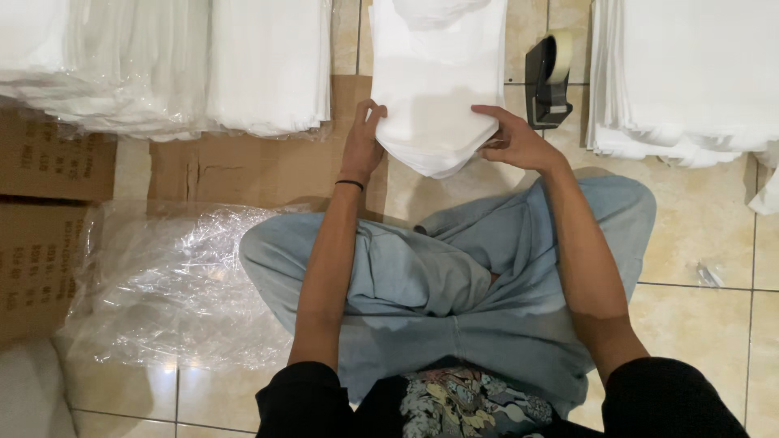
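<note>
Hands (363,146) (515,142) gripping folded white cloth (434,89)

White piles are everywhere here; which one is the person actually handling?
The folded white garment in the middle, directly ahead of the crossed legs. The left hand and right hand grip its near edge; the left stacks and right stack lie untouched.

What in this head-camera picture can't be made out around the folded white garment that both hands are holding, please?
- Folded white garment: its far end is cut off by the top edge of the head view.
- Left hand and right hand: fingertips hidden under the garment's edges.
- Black tape dispenser: too small to show the tape's end.
- Crumpled clear plastic bags: number unclear, overlapping.
</note>
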